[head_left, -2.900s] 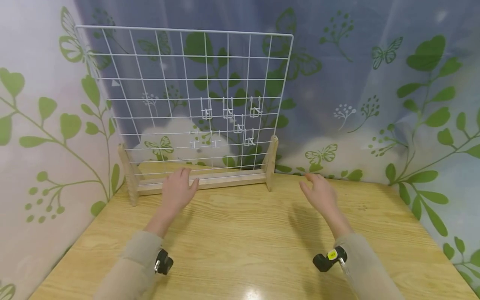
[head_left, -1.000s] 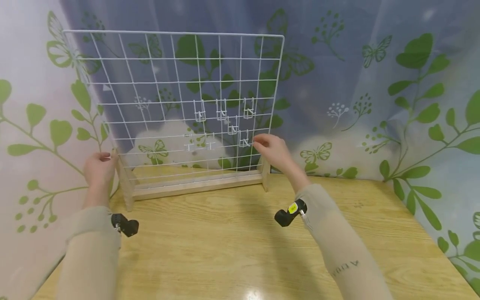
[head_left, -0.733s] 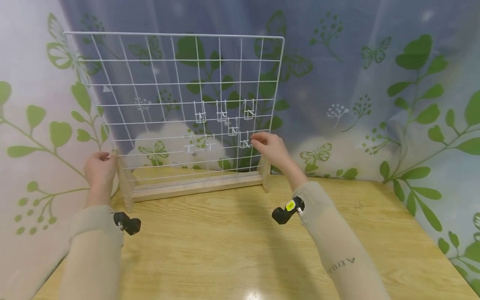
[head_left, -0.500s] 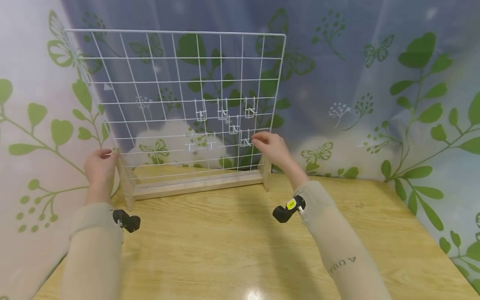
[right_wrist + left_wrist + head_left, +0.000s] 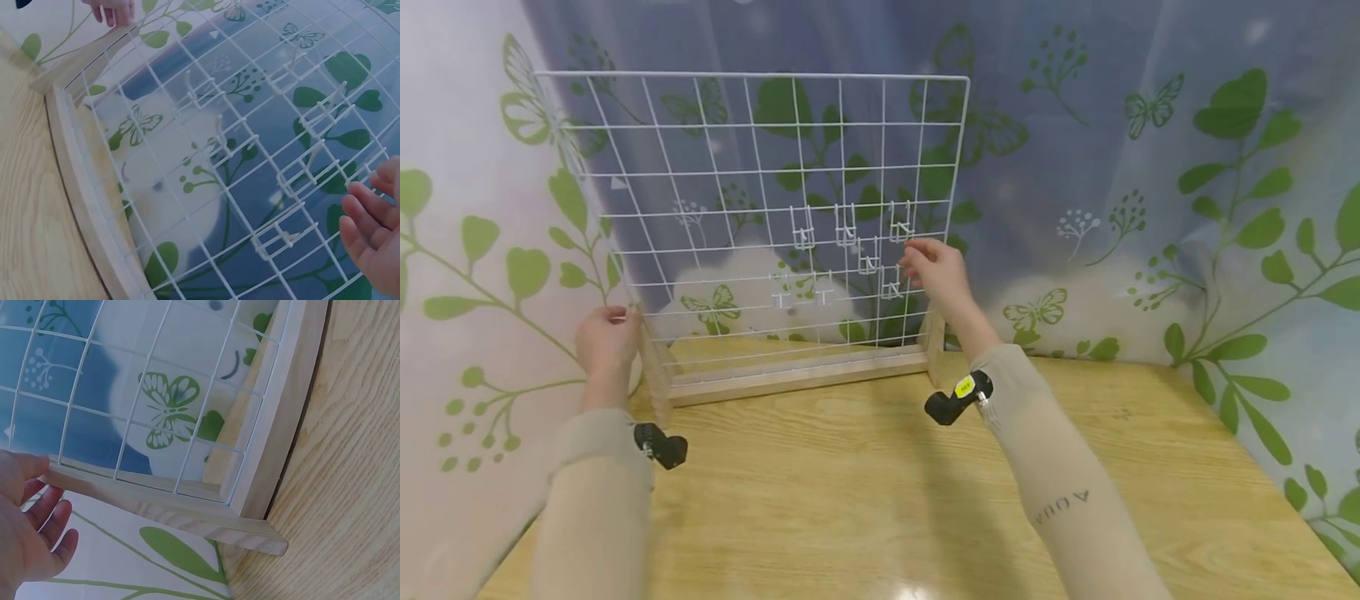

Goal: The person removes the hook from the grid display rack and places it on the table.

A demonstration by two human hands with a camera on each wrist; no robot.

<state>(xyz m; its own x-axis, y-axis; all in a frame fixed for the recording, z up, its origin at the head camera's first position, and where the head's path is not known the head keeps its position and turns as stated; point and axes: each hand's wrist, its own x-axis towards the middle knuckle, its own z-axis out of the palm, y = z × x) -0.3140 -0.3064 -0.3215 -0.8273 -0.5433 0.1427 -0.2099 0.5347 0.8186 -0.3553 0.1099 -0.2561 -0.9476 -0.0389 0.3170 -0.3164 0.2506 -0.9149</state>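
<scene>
A white wire grid panel [image 5: 760, 171] stands upright in a wooden stand [image 5: 805, 375]. Several white wire hooks hang on its right half, among them an upper right hook [image 5: 901, 227], a middle hook [image 5: 868, 262] and a lower right hook [image 5: 891, 289]. My left hand [image 5: 607, 343] pinches the top of the stand's left upright [image 5: 187, 525], thumb on one side and a finger on the other. My right hand [image 5: 942, 273] is at the panel's right side, just below the upper right hook, its fingers loosely bent. In the right wrist view its fingertips [image 5: 353, 187] are close to a hook; contact is unclear.
The stand rests on a wooden table [image 5: 820, 492] near its back edge. A curtain [image 5: 1075, 167] printed with leaves and butterflies hangs behind and on both sides. Two small hooks [image 5: 802, 297] hang lower on the panel, left of the others.
From hovering over the table, my left hand has moved to the stand's left upright and my right hand to the lower right hook. Most recently the right hand has risen toward the upper right hook.
</scene>
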